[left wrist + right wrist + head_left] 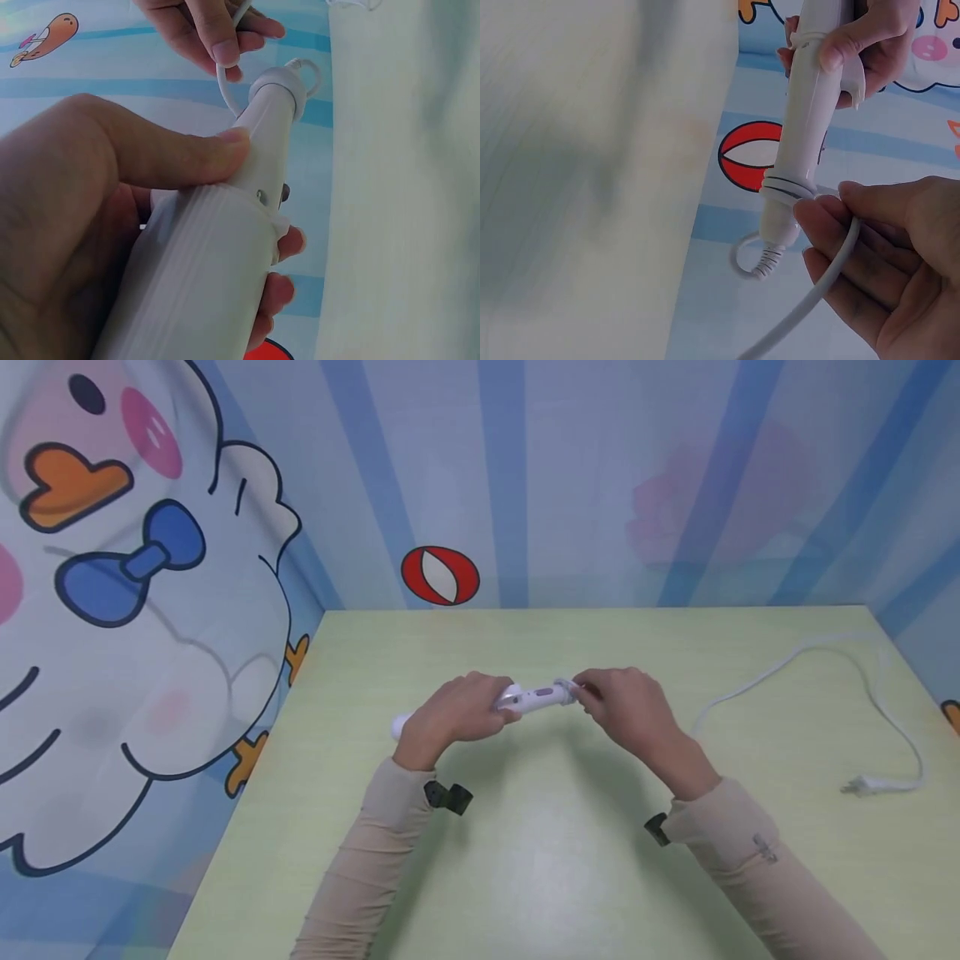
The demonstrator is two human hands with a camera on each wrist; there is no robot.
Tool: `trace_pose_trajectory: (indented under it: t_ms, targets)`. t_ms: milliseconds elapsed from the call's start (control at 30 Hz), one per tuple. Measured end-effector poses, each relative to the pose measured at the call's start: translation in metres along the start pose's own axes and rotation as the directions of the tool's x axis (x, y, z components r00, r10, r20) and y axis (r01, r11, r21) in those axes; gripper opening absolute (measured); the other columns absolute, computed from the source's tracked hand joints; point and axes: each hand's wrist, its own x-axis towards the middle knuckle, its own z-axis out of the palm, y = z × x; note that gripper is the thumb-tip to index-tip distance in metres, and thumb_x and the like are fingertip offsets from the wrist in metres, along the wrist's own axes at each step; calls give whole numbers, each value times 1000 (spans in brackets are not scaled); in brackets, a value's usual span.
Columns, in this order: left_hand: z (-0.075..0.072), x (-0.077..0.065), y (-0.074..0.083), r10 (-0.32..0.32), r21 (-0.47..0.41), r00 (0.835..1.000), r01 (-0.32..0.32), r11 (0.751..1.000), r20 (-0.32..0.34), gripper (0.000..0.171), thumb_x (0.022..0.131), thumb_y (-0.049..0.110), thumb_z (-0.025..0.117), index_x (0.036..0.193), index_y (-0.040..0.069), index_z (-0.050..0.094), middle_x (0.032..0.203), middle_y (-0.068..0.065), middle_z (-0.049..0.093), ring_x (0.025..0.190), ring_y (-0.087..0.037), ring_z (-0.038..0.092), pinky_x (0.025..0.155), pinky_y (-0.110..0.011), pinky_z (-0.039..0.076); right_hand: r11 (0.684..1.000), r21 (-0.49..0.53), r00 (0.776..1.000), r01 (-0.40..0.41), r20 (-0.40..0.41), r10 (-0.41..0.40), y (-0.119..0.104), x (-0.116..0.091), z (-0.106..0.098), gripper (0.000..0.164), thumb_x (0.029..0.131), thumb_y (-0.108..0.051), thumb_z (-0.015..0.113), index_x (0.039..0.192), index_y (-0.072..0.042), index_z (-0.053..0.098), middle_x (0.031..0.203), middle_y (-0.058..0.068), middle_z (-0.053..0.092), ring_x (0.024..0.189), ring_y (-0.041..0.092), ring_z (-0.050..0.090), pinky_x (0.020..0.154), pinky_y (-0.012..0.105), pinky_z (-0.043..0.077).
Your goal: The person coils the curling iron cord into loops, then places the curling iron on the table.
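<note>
A white curling iron [542, 697] is held above the table, its handle end toward the right. My left hand [463, 706] grips it around the middle, with the thumb along the handle in the left wrist view. At the handle end, my right hand [633, 710] pinches the white cord [804, 306] between thumb and fingers. In the right wrist view, loops of cord lie around the base of the handle [802, 124], above a ribbed strain relief [768, 261]. Part of the barrel is hidden behind my left hand.
The rest of the cord [757, 677] trails in a wide curve across the right side of the pale green table [540, 877]. Its plug [866, 786] lies near the right edge. Printed cartoon walls [585, 485] stand behind the table and at its left.
</note>
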Motion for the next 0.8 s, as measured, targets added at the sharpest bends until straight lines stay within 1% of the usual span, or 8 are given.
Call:
trace_pose_trajectory:
  t_ms: [167, 300, 400, 500, 667, 800]
  targets:
    - [-1, 1, 0, -1, 21, 998, 2, 1000, -56, 30, 89, 35, 57, 111, 15, 55, 84, 2, 55, 69, -15, 52, 59, -29, 41, 991, 121, 998, -60, 7, 60, -1, -5, 4, 22, 91, -22, 59, 105, -6, 66, 75, 2, 67, 57, 10, 57, 49, 28, 40]
    - [-1, 2, -1, 6, 26, 995, -3, 1000, -101, 29, 89, 35, 58, 110, 15, 56, 83, 2, 55, 69, -15, 52, 59, -29, 40, 972, 223, 997, -69, -7, 72, 1, -8, 11, 23, 90, -20, 59, 105, -3, 65, 80, 5, 69, 66, 15, 65, 53, 30, 46]
    - [-1, 2, -1, 0, 23, 992, 3, 1000, -129, 28, 89, 35, 58, 108, 14, 56, 82, 1, 56, 68, -15, 52, 59, -29, 41, 955, 285, 997, -78, -5, 83, 3, -10, 16, 24, 91, -21, 58, 106, -3, 65, 83, 6, 70, 70, 17, 67, 60, 33, 50]
    - [-2, 2, -1, -17, 9, 988, 19, 1000, -156, 30, 88, 36, 58, 108, 14, 55, 82, 1, 56, 68, -15, 53, 60, -29, 41, 939, 334, 996, -86, 0, 91, 6, -11, 21, 23, 92, -22, 57, 106, -5, 65, 86, 5, 70, 73, 17, 67, 66, 36, 51]
    - [-5, 1, -1, -35, -26, 983, 31, 999, -182, 33, 88, 37, 59, 110, 14, 55, 83, 2, 57, 68, -15, 54, 60, -30, 43, 901, 426, 996, -77, -4, 86, 10, -11, 28, 21, 90, -19, 59, 103, -4, 67, 85, 6, 70, 74, 18, 68, 71, 37, 52]
    - [-6, 0, -2, -25, -51, 982, 16, 999, -188, 33, 87, 38, 59, 110, 14, 55, 83, 2, 58, 67, -14, 54, 59, -29, 43, 878, 472, 996, -82, 7, 90, 12, -11, 32, 19, 89, -17, 60, 101, -4, 68, 84, 5, 70, 75, 17, 68, 72, 37, 51]
